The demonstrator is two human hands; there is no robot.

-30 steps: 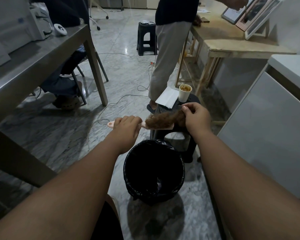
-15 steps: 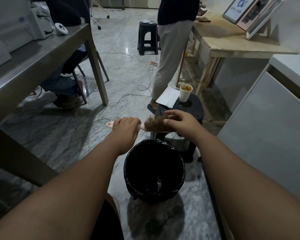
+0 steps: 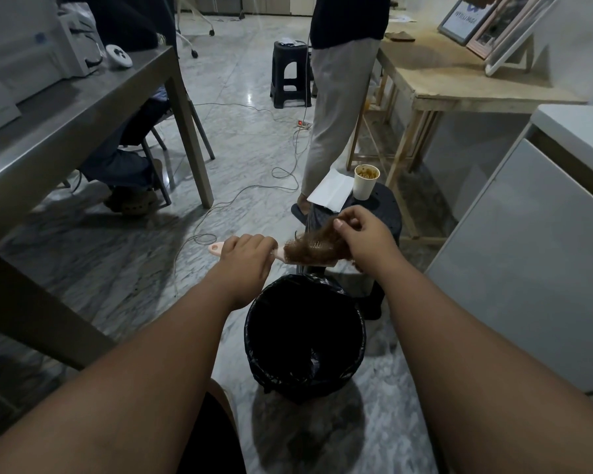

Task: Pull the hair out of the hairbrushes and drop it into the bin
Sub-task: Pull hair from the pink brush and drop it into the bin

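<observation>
— Two hands at work? What lies nearest them?

— Just below both, the round bin lined with a black plastic bag stands open on the marble floor. Above its far rim the left hand is wrapped tight round the handle of a pink plastic hairbrush.

— And the other?

— The right hand pinches the brown tangled clump of hair between thumb and fingers; the clump sits on the brush head.

— What crowds in behind?

— Directly beyond the right hand, a dark plastic stool carrying a white paper cup and a folded white paper sheet. Farther off, a standing person in light trousers.
</observation>
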